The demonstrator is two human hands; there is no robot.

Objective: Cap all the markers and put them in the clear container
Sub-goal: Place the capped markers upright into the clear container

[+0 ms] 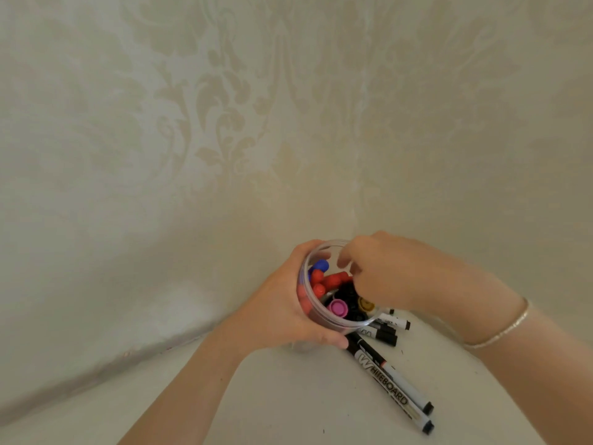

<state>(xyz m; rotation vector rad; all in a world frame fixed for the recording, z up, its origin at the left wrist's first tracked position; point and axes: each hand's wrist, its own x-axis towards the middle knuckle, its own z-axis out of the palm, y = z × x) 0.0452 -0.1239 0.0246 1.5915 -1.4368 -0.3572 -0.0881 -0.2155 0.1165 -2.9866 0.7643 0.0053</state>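
Cream damask-patterned wallpaper [224, 107] fills most of the head view, with a plain white tabletop [288, 396] pushed into the corner below it. All the action is low in the middle.

So the round clear plastic container [340, 321] sits on the table, and the left hand [282, 313] grips it, fingers curled around the far wall and thumb across the near side. Inside it's pretty packed: a blue cap [321, 265], a cluster of red caps [324, 281], one pink cap [337, 307], a bunch of black caps [348, 297] and a yellowish one [365, 305], all pointing up at the camera. Looks like those markers are capped and stowed.

The right hand [382, 271] hovers over the container's mouth with its fingers dipping toward the rim. I honestly cannot tell whether it's holding a marker or not, since the fingers are blurred and hide whatever is under them. A thin silver bracelet [500, 329] hangs on that wrist.

What's left, as far as I can see: two long black-and-white whiteboard markers [391, 380] lie side by side on the table just right of the container, and a few shorter black-capped markers [385, 330] are tucked right behind its edge. I'd say well past halfway.
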